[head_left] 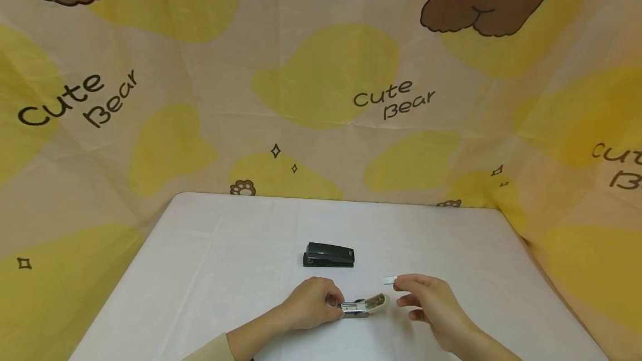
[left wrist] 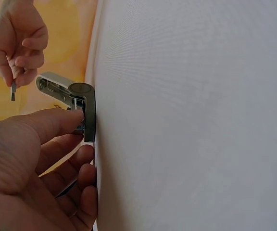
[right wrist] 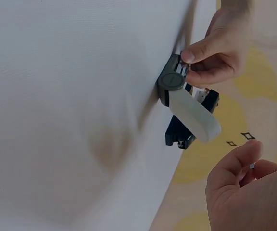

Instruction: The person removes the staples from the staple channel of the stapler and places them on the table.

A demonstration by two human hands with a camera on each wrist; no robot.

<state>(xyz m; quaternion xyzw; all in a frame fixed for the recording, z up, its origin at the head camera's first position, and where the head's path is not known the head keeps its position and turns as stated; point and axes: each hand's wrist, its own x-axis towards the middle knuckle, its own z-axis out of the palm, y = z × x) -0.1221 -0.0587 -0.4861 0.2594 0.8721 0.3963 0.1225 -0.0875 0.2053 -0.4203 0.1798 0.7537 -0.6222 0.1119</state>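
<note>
Stapler [head_left: 363, 305], pale, lid swung open, lies on the table [head_left: 200, 272] at its near edge. Left hand [head_left: 311, 302] pinches its hinge end, grip clamped. Right hand [head_left: 426, 299] just beside, fingertips pinching what looks like a staple strip [head_left: 389, 280]. Farther back: black stapler [head_left: 329, 255], closed.

There are two staplers: one black stapler [head_left: 328, 255] and one white stapler [head_left: 363, 305]. There is one strip of staples [head_left: 389, 280] and one table [head_left: 200, 272].

Soft, even, bright light with faint shadows; right wrist view is motion-blurred.
</note>
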